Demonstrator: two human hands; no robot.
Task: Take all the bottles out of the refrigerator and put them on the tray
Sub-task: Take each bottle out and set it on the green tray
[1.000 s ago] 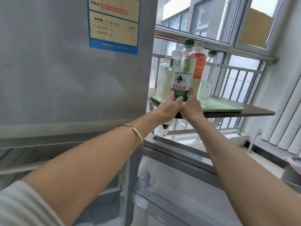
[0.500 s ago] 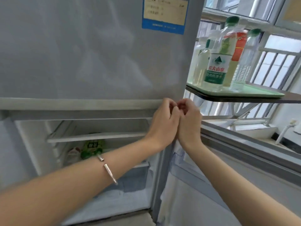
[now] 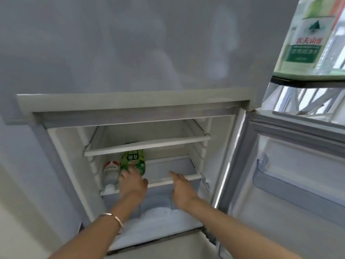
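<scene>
light: daylight from upper right | soft motion blur overall | wide-angle bending at edges

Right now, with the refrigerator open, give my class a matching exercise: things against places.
1 green-labelled plastic bottle
2 clear plastic bottle with red-and-white label
3 large green-and-white labelled water bottle
4 right hand

A on the pale green tray
B farthest left on the lower refrigerator shelf
C at the left hand's fingertips
D open, by the shelf's front edge

Pairs: 1-C, 2-B, 3-A, 4-D.

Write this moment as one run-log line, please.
left hand: open, at green bottle | right hand: open, at shelf edge | clear bottle: beside green bottle
</scene>
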